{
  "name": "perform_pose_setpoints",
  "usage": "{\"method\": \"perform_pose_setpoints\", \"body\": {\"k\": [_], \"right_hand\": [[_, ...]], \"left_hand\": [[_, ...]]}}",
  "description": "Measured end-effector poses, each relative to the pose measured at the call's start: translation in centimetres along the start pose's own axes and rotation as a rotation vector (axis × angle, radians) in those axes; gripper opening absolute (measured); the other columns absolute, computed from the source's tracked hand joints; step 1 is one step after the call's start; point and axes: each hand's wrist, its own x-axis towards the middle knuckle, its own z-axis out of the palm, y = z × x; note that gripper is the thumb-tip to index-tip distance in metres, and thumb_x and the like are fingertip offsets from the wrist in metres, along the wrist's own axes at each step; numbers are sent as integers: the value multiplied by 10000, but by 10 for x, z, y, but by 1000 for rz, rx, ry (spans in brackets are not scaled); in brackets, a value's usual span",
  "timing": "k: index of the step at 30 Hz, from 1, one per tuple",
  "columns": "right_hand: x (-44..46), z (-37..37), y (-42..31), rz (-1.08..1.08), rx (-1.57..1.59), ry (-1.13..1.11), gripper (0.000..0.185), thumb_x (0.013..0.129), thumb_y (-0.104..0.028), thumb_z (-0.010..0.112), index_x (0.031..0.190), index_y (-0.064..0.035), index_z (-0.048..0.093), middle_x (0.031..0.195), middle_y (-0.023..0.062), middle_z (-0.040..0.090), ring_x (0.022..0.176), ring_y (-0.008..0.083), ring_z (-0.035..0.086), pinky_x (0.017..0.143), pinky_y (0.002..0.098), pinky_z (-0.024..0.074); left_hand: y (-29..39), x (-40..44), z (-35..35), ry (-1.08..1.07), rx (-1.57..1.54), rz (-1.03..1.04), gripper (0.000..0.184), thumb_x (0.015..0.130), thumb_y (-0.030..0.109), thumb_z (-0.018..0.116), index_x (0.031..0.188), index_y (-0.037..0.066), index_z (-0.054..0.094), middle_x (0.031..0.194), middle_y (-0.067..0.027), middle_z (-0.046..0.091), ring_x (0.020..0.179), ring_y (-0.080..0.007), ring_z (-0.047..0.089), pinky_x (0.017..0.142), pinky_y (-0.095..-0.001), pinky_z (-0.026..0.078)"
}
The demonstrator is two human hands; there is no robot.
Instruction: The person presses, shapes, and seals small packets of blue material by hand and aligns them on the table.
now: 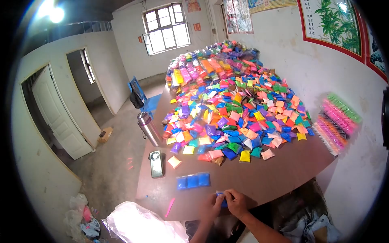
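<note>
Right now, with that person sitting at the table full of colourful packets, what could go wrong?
The left hand and right hand pinch a blue packet near the front edge of the table, so a slip might drop it. The metal flask stands close to the left edge; a knock could topple it. The pink strip might get brushed off.

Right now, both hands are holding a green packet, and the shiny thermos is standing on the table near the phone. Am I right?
Almost! The packet held by the left hand and the right hand is blue, not green, as the head view shows. The shiny thermos is standing on the table near the phone.
</note>
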Motion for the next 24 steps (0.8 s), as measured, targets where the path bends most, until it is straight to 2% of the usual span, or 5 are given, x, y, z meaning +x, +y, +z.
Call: {"method": "perform_pose_setpoints", "body": {"k": [6, 14, 16, 21, 24], "right_hand": [[2, -1, -6, 92, 34, 50, 232, 1062, -230, 667, 1023, -6, 711, 867, 113, 730, 772, 184, 665, 725, 346, 543], [6, 3, 1, -13, -150, -7, 327, 1073, -362, 634, 1045, -46, 715, 836, 163, 697, 736, 250, 679, 700, 372, 544], [7, -2, -12, 121, -167, -90, 352, 1078, -376, 624, 1076, -34, 706, 847, 150, 716, 753, 229, 687, 700, 367, 545], [7, -2, -5, 130, -87, -61, 327, 1080, -331, 635, 1074, -8, 687, 847, 103, 704, 752, 175, 643, 688, 348, 536], [7, -4, -13, 123, 9, 9, 300, 1081, -300, 640, 1064, -3, 681, 862, 80, 685, 770, 148, 614, 706, 329, 529]], "left_hand": [[-6, 1, 3, -50, -62, 67, 458, 1052, 423, 656, 1136, -16, 757, 946, -212, 772, 891, -278, 756, 818, -411, 564], [-18, 0, 6, 53, -120, 102, 340, 1079, 322, 635, 1056, -1, 736, 811, -169, 701, 763, -227, 683, 735, -407, 529], [-15, -2, 5, 37, -110, 71, 345, 1079, 327, 634, 1054, -2, 735, 816, -170, 704, 771, -227, 686, 733, -410, 527], [-19, 2, 4, -12, 29, 106, 392, 1076, 374, 634, 1086, -3, 738, 849, -176, 726, 806, -249, 704, 754, -417, 533], [-10, 1, 4, -82, -80, -24, 435, 1068, 413, 637, 1113, -6, 743, 868, -195, 735, 822, -276, 716, 774, -425, 541]]}}
